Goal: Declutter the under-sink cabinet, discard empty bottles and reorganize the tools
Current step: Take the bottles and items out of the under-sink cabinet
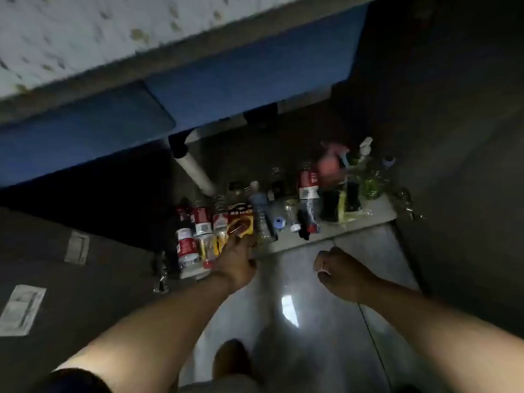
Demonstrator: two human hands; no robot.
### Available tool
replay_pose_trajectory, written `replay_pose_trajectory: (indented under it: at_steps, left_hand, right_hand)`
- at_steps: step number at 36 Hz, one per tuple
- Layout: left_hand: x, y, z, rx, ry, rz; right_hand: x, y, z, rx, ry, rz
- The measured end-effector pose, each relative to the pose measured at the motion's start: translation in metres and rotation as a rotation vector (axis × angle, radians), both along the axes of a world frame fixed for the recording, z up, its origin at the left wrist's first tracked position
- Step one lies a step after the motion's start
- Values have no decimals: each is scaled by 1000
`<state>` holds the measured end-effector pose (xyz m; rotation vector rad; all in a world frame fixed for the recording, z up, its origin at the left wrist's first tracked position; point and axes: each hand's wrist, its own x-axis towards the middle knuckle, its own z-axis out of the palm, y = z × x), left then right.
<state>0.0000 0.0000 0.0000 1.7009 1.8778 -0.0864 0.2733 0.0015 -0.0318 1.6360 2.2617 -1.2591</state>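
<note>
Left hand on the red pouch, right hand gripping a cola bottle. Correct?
Half right. The head view shows the right hand gripping nothing: its fingers are curled into a fist above the floor, apart from the cola bottle. The left hand is on the red pouch, as you said.

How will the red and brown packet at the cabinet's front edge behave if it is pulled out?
The packet looks flat and thin, so it is probably light and somewhat floppy. Its glossy face may be slippery under the left hand. It sits close against red-labelled bottles, so pulling it could tip them.
</note>
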Motion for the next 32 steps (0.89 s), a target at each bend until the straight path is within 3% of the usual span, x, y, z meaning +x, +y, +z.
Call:
replay_pose_trajectory:
  at_steps: [7,15,19,24,28,32]
  left_hand:
    - [-21,21,-55,75,100,-86]
    - [-50,3,-55,101,76,-60]
    - [-65,-6,-35,92,24,-135]
    - [-65,-3,-23,159,-85,-91]
    - [-50,13,-36,210,-182,-111]
    - [-12,48,-52,212,-347,0]
  right_hand:
    - [-37,30,-53,113,149,-46]
    - [-61,17,-24,192,11,-34]
    - [-54,-6,4,174,-116,9]
    - [-45,-8,18,179,-234,-104]
    - [-41,5,6,163,-214,-209]
    - [-39,35,-14,167,-95,-358]
